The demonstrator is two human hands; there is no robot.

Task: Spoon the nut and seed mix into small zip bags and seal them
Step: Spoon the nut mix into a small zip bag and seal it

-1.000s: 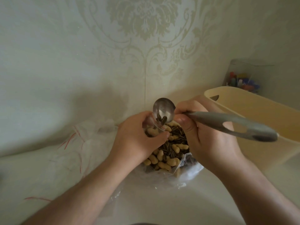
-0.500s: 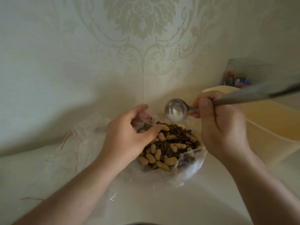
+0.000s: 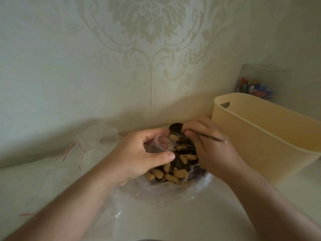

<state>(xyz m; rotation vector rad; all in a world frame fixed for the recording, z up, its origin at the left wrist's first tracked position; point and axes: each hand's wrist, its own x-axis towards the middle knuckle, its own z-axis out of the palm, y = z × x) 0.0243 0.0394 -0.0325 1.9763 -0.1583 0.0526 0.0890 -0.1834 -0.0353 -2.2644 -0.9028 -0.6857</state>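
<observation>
A large clear plastic bag (image 3: 173, 190) lies open on the table, holding a mix of peanuts and dark sunflower seeds (image 3: 175, 169). My left hand (image 3: 139, 157) holds a small clear zip bag (image 3: 162, 142) over the mix, its mouth held open between thumb and fingers. My right hand (image 3: 210, 150) grips a metal spoon (image 3: 175, 128) by the handle. The spoon's bowl is down at the far edge of the mix, just right of the small bag's mouth, and the handle end pokes out over my knuckles.
A cream plastic bin (image 3: 264, 136) with a handle cut-out stands close to my right hand. Behind it is a clear box of coloured items (image 3: 255, 84). A pile of empty red-striped zip bags (image 3: 73, 150) lies to the left. The patterned wall rises just behind.
The spoon came away from the small bag's mouth, swung right, then dropped bowl-down to the far edge of the mix. My left hand kept holding the small bag open.
</observation>
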